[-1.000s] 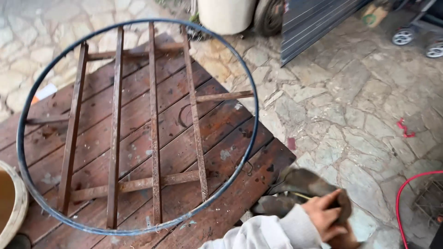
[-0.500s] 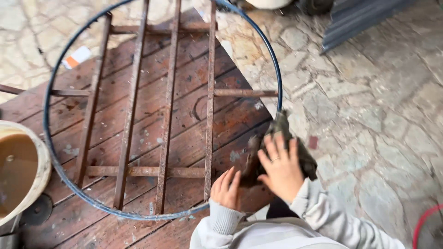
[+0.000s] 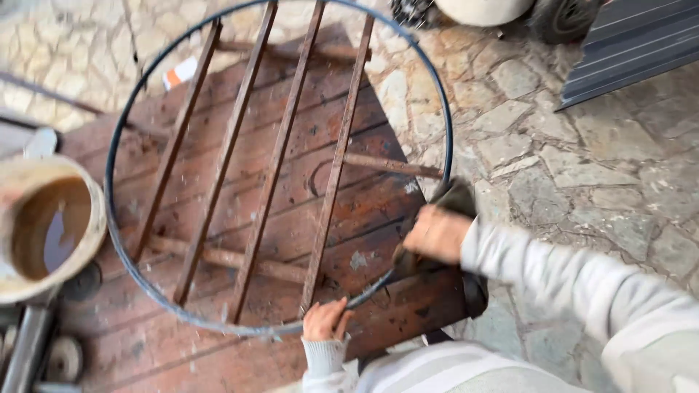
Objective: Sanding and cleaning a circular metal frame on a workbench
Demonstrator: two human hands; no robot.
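Pressing a dark rag [image 3: 455, 200], right hand [image 3: 435, 234] rubs the hoop [image 3: 127, 251]; left hand [image 3: 325, 320] grips its rim.

Soft, even daylight without hard shadows; motion blur smears the whole picture.

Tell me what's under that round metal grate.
The round metal grate lies on a reddish wooden board, visible between its rusty bars. The right hand and its dark rag cover the rim there.

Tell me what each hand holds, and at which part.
The left hand grips the metal ring at its near edge. The right hand presses a dark rag against the ring's right side.
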